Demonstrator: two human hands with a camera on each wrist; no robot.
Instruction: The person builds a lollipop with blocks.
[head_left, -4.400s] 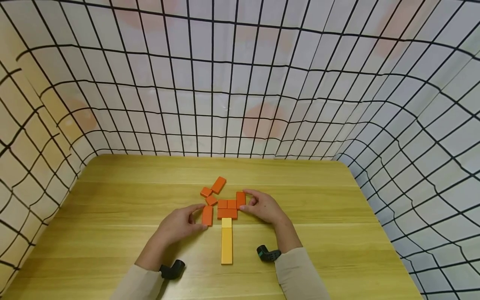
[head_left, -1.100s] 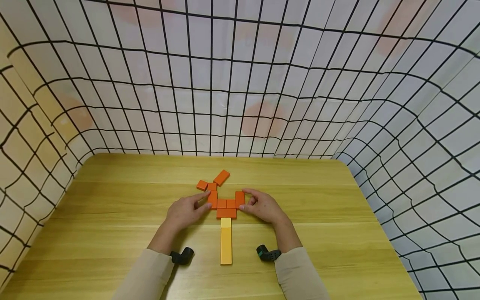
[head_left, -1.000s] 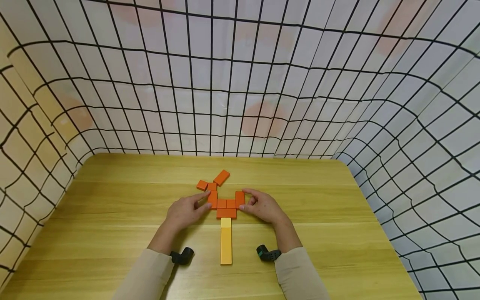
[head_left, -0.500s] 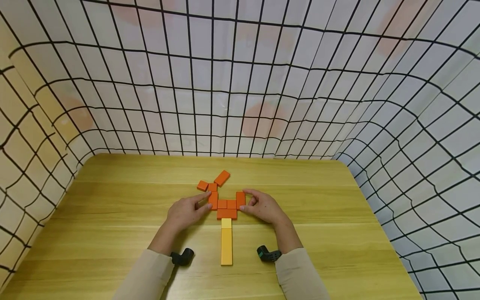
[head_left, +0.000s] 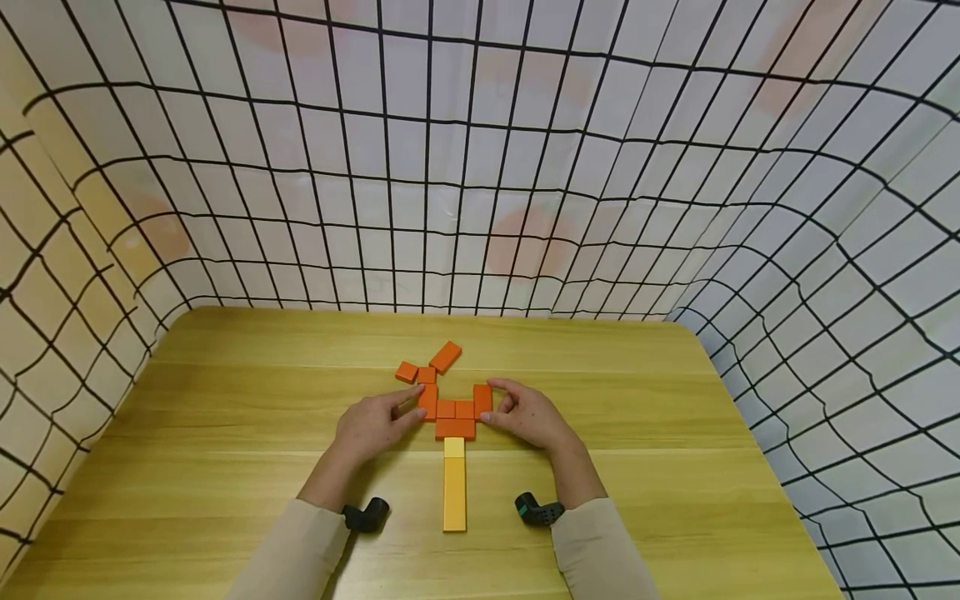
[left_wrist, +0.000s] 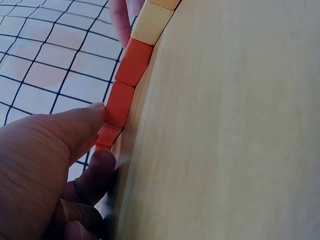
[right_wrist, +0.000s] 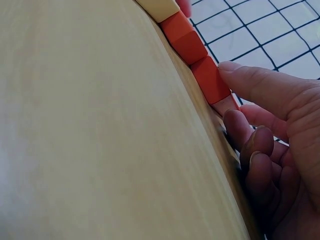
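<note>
"What has the left hand (head_left: 372, 427) got?"

"The left block (head_left: 427, 402), an orange one lying on the table (head_left: 637, 417). Thumb and forefinger pinch it from its outer side, only slightly apart."

"And the right hand (head_left: 527, 412)?"

"Much the same: thumb and forefinger on the right block (head_left: 482, 400), at its outer corners, the other fingers curled under."

"What sits between those two?"

"A pair of small orange squares, the left square (head_left: 446, 409) and the right square (head_left: 465, 409), side by side and touching. Just nearer the person lies the wide block (head_left: 455, 429), orange too, flush against them."

"Then the yellow part?"

"The pale block (head_left: 454, 447) meets the wide one's middle, and the long block (head_left: 454, 495) runs on from it towards the person."

"Anything farther off?"

"The far square (head_left: 427, 375) is against the left block's far end. Beside it are the little block (head_left: 407, 372), turned askew, and the slanted block (head_left: 446, 357). Whether those two touch it, I can't tell."

"And behind?"

"Black mesh (head_left: 426, 150) beyond the table's far edge."
</note>
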